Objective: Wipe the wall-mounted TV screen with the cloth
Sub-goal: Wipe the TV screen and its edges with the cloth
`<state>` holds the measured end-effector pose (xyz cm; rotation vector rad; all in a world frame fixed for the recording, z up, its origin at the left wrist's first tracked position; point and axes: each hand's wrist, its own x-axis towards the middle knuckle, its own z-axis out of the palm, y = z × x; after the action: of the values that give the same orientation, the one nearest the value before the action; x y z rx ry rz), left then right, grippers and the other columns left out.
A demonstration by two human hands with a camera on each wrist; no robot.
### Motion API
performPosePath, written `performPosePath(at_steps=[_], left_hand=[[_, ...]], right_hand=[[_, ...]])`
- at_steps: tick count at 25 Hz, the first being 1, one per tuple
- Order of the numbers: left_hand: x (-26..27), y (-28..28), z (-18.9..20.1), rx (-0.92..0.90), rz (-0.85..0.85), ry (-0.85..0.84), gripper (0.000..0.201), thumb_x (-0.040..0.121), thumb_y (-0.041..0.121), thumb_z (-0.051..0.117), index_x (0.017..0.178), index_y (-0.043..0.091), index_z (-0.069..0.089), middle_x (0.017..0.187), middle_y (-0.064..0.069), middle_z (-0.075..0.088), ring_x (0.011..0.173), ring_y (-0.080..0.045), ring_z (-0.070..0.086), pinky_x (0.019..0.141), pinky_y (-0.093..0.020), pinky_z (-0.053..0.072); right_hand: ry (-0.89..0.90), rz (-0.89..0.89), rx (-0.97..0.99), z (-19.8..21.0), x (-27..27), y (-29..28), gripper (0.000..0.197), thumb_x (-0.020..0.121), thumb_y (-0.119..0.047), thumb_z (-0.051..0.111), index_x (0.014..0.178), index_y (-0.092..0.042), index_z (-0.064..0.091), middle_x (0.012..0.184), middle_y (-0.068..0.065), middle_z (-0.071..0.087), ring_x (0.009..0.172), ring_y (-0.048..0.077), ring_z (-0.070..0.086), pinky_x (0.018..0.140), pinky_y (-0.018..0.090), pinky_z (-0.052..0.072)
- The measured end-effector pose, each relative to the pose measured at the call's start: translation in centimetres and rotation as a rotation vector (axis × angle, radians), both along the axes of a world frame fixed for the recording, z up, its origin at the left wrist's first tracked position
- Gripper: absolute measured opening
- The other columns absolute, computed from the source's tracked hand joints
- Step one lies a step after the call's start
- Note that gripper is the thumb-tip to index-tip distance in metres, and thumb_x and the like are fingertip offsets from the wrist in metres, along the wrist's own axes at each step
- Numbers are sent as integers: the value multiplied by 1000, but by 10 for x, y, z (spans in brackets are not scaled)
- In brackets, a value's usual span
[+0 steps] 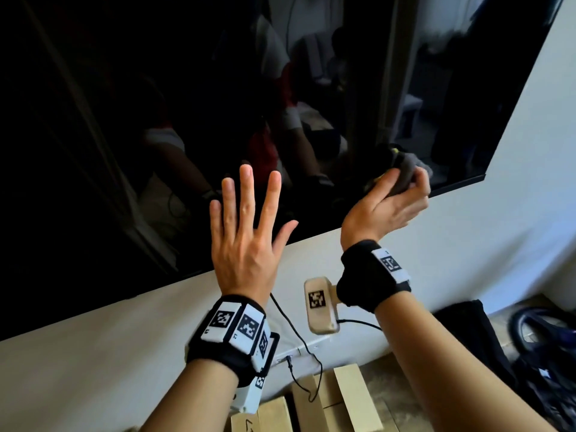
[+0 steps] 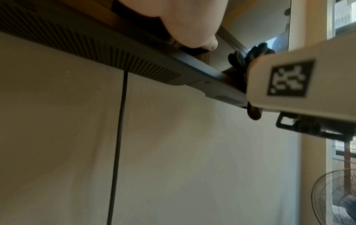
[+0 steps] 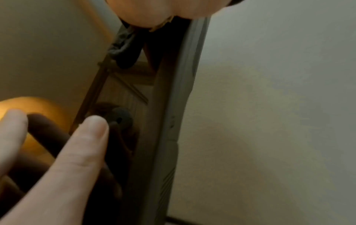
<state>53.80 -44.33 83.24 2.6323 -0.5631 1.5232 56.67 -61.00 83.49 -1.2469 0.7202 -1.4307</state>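
Gripping cloth (image 1: 408,173) at TV screen (image 1: 187,104): right hand (image 1: 386,207); left hand (image 1: 246,232) splayed; white wall (image 1: 483,244)

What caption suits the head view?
Right hand holds cloth at TV screen lower edge; left hand spread flat.

Bare forearms, black wristbands (image 1: 371,277) bearing white square-coded marker tiles (image 1: 232,326), thin black cable (image 1: 296,335) trailing
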Motion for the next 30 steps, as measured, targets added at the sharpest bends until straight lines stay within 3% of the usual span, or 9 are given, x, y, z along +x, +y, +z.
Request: performPosePath(at_steps=[2,4,6,10,14,19,23,27,30], left_hand=[[-5,15,1,25,-21,-15,70,98,54,49,155,27,17,161,-4,11,148,-28,15,121,-42,6],[-15,48,-4,30,14,-36,70,97,54,51,154,28,19,161,-2,10,148,-29,16,120,-45,7],[-23,91,-12,24,83,-30,71,95,56,53,154,30,22,161,-3,9,148,-32,15,120,-52,7],[-23,163,-10,-10,180,3,66,95,57,52,152,34,27,162,-9,10,149,-37,8,114,-67,4],[-19,202,-6,12,152,38,65,96,54,51,152,39,24,163,-7,5,149,-37,3,112,-70,9],[-14,198,-9,16,134,1,62,98,55,48,152,41,22,162,-6,11,148,-37,12,113,-68,13],[-14,200,-10,11,104,-13,61,98,55,47,152,42,22,162,-3,9,148,-34,12,114,-65,14],[-15,199,-6,-10,79,27,60,99,54,45,152,42,19,162,-2,8,148,-33,8,116,-62,6],[-21,221,-6,17,27,21,59,99,51,48,152,39,25,162,-3,11,148,-32,16,117,-59,13]], right_hand=[[28,33,-39,-1,-3,23,37,90,-38,41,120,-17,46,113,10,48,108,25,44,94,43,33],[76,150,-374,-20,-18,61,30,89,-36,45,115,-21,43,112,14,48,108,26,42,94,36,30],[52,186,-503,-25,-22,62,28,89,-37,46,112,-22,42,109,14,49,106,27,42,92,37,31],[1,76,2,3,-8,77,31,90,-38,42,118,-24,42,110,-4,41,107,23,44,95,44,34],[47,192,-438,-20,-29,156,28,89,-35,47,113,-23,41,110,11,47,107,22,40,94,25,26],[32,88,29,12,-16,168,42,88,-42,40,121,-17,46,113,6,44,108,19,39,96,42,31],[79,147,-454,-11,-24,196,29,89,-37,43,114,-21,41,112,16,48,106,24,39,95,31,26],[35,-4,-16,8,-11,174,42,89,-39,40,117,-11,50,110,13,49,103,32,48,90,50,38],[114,126,-371,-7,-29,246,37,90,-36,43,114,-9,50,109,19,49,102,28,43,93,37,31]])
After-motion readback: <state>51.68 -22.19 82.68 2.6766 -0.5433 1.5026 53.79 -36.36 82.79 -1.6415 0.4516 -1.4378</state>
